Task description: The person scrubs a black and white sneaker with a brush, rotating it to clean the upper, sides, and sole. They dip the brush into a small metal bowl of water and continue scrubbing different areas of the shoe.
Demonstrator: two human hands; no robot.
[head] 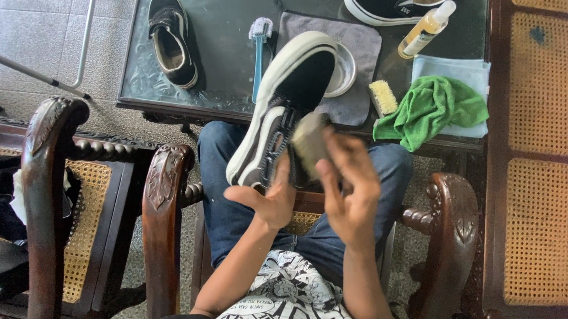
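Observation:
A black sneaker [285,100] with a white sole and a pale side stripe is held above my lap, toe pointing away. My left hand [267,200] grips it from below at the heel end. My right hand [349,180] holds a small grey-brown cloth or sponge [308,140] against the shoe's lace area; the motion blurs it. My knees in blue jeans [223,176] are under the shoe.
The dark glass table [224,57] carries a second black shoe [170,39], a blue-handled brush [259,48], a grey towel [356,68] with a metal bowl [344,70], a yellow brush [382,97], a green cloth [430,111], a spray bottle [426,29] and another sneaker [384,7]. Carved wooden chairs [163,199] flank me.

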